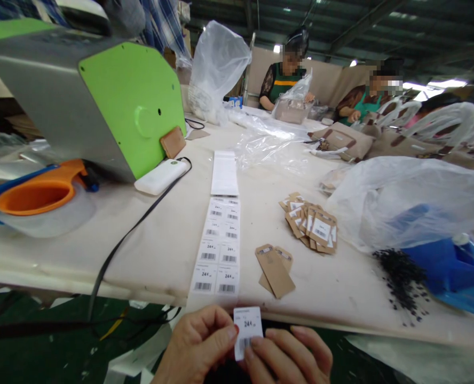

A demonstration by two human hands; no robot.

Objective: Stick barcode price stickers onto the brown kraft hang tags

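We have a white label point(247, 322) between our two hands, low in view and on our side of the table point(149, 256) edge, with its price and barcode facing us. Our left hand point(205, 341) pinches its left edge between thumb and forefinger; our right hand point(289, 354), fingers curled, grips its lower right corner. Just beyond our left hand, a strip point(221, 250) of like labels in two columns runs away from us to a white stack point(224, 173). To its right we see two overlapping brown tags point(275, 270), and past them a pile point(321, 228) of tags, several bearing labels. Farther right are black cords point(401, 282), spilled beside a blue tray point(449, 266) that a clear bag point(417, 197) partly covers. On our left, a black cable point(136, 218) crosses the table near a white case point(160, 177); a brown wallet point(173, 142) leans on a green and grey machine point(133, 106), with an orange ring point(34, 197) in front. Across the table, two co-workers point(285, 80) are near wrapped handbags point(343, 140)
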